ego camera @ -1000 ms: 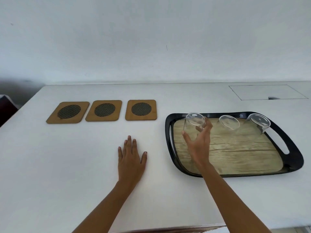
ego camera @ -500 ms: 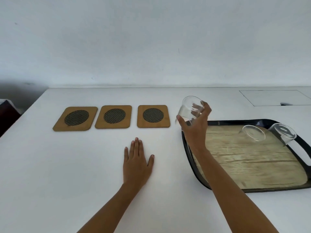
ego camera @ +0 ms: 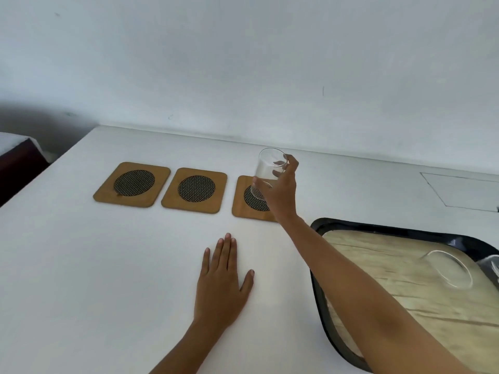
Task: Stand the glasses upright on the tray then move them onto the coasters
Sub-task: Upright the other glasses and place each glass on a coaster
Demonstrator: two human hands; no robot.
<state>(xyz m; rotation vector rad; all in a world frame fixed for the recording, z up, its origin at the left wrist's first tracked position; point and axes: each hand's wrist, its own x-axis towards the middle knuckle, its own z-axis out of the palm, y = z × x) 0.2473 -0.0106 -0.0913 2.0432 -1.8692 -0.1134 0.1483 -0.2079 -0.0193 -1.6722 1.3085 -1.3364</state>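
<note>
Glass (ego camera: 267, 168), clear and upright, gripped in the right hand (ego camera: 280, 193) with fingers (ego camera: 279, 172) and thumb wrapped round its side, poised over the rightmost coaster (ego camera: 243, 205) of three. Hard to tell whether its base already touches the mesh disc or hangs just above. Left hand (ego camera: 222, 279) flat on the white bench (ego camera: 81, 265), fingers spread and holding nothing. Two more glasses remaining on the tray (ego camera: 378, 228): one (ego camera: 448, 268) seemingly leaning toward the camera, the other (ego camera: 494, 265) cut by the frame edge, attitude unclear.

Risks from here: landing off-centre, with the base straddling the coaster's edge, and so a tilt on release. Slick walls and a side grip, so a possible slip if pressure eases early. Letting go before full contact, and so a knock or a topple. Forearm passing close over the tray rim on withdrawal, with a chance of nudging the waiting glasses.
</note>
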